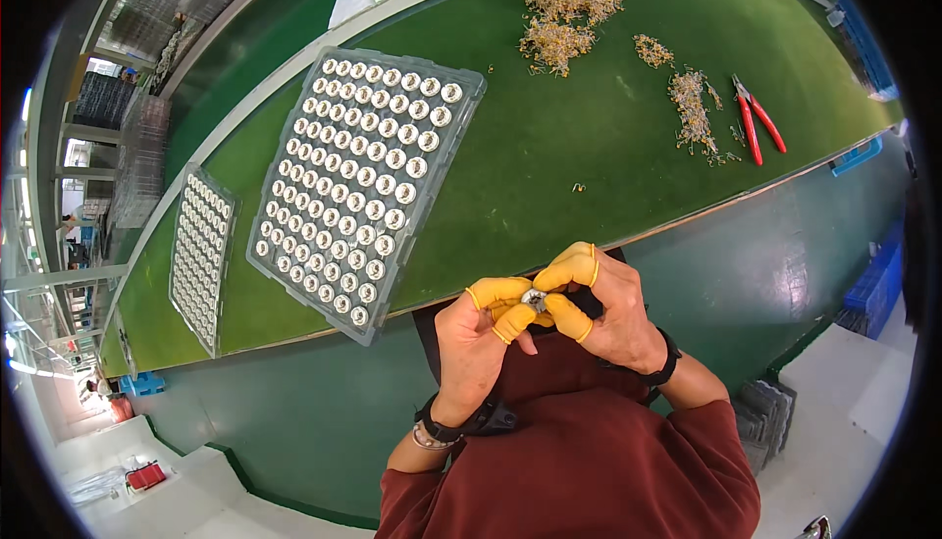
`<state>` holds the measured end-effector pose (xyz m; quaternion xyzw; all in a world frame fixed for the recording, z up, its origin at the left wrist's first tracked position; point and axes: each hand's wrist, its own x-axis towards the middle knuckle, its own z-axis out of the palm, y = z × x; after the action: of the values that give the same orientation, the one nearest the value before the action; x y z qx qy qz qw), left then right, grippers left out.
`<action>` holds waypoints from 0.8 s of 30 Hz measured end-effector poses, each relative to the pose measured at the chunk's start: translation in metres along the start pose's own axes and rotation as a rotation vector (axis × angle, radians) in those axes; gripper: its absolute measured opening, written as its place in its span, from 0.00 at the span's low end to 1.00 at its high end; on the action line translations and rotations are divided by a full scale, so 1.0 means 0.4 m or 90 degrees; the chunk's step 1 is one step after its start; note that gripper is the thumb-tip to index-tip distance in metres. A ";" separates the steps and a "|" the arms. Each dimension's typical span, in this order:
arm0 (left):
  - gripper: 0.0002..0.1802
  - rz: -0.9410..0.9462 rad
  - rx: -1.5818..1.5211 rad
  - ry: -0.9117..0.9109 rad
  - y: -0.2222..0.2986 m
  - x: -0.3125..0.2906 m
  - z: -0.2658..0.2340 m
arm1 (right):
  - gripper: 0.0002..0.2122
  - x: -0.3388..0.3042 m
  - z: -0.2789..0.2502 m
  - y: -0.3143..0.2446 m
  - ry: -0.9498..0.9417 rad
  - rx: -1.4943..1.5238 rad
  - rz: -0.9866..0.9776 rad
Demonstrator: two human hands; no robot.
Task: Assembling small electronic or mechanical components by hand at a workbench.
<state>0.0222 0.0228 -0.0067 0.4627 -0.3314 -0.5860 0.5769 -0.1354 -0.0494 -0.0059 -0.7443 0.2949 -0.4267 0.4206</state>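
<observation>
A small round white-and-silver part (534, 298), with a dark middle, is pinched between both hands just off the table's near edge. My left hand (478, 328) grips it from the left, and its thumb and fingers wear yellow finger cots. From the right, my right hand (606, 311) closes on the same part, also in yellow cots. Fingertips cover much of it, so any finer piece there cannot be made out. Nearest on the green table lies a single small bent-wire component (579, 187).
A clear tray (394, 289) holds rows of similar round white parts on the left; another filled tray (218, 343) lies beyond it. Wire-leaded components form a large pile (564, 9) at the back and a smaller pile (693, 112) beside red-handled cutters (758, 125) at the right.
</observation>
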 end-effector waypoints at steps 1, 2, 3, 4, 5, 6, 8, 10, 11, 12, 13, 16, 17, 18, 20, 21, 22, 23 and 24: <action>0.11 0.009 0.008 0.005 -0.004 -0.002 0.001 | 0.12 0.001 0.001 -0.003 0.000 0.001 0.003; 0.11 0.008 0.008 0.004 -0.005 -0.003 0.003 | 0.11 0.001 0.001 -0.005 0.001 0.002 0.007; 0.11 0.016 0.022 0.018 -0.004 -0.004 0.006 | 0.11 -0.002 0.004 -0.003 0.001 0.002 0.008; 0.11 0.024 0.037 0.033 -0.003 -0.004 0.010 | 0.11 -0.004 0.008 0.001 0.005 -0.004 0.006; 0.11 0.025 0.037 0.033 -0.003 -0.008 0.014 | 0.11 -0.006 0.011 0.003 0.009 -0.009 0.004; 0.10 0.048 0.102 0.047 -0.004 -0.014 0.017 | 0.11 -0.004 0.014 0.002 0.008 -0.009 0.004; 0.09 0.071 0.167 0.061 -0.008 -0.017 0.018 | 0.11 -0.003 0.019 0.000 0.008 -0.002 0.002; 0.09 0.171 0.273 0.059 -0.018 -0.015 0.010 | 0.11 -0.005 0.019 -0.002 0.002 0.009 0.013; 0.09 0.171 0.273 0.061 -0.018 -0.014 0.010 | 0.11 -0.004 0.019 -0.001 -0.003 0.020 0.025; 0.09 0.135 0.201 0.062 -0.016 -0.013 0.010 | 0.11 -0.004 0.021 0.003 -0.005 0.020 0.024; 0.09 0.099 0.129 0.064 -0.014 -0.014 0.010 | 0.11 -0.006 0.025 0.009 0.009 0.028 -0.004; 0.07 0.071 0.106 0.068 -0.009 -0.016 0.010 | 0.11 0.001 0.019 0.017 -0.001 0.011 -0.066; 0.07 0.071 0.105 0.070 -0.009 -0.017 0.008 | 0.11 0.003 0.015 0.018 -0.022 -0.014 -0.100; 0.07 0.067 0.099 0.061 -0.007 -0.017 0.004 | 0.11 0.004 0.011 0.017 -0.024 -0.014 -0.099; 0.07 0.064 0.091 0.054 -0.006 -0.017 0.002 | 0.10 0.008 0.002 0.012 -0.057 0.019 -0.047; 0.08 0.072 0.110 0.059 -0.004 -0.018 0.004 | 0.10 0.012 -0.006 0.004 -0.059 0.019 -0.047; 0.08 0.080 0.130 0.064 -0.004 -0.020 0.004 | 0.08 0.017 -0.015 -0.006 -0.092 0.035 0.027; 0.08 0.079 0.129 0.065 -0.006 -0.020 0.003 | 0.07 0.021 -0.021 -0.012 -0.124 0.051 0.102; 0.10 0.144 0.259 0.065 -0.009 -0.020 0.000 | 0.07 0.024 -0.024 -0.012 -0.125 0.051 0.103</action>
<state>0.0200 0.0309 -0.0087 0.5584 -0.4627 -0.4149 0.5495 -0.1391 -0.0583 0.0047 -0.7389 0.2941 -0.3280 0.5099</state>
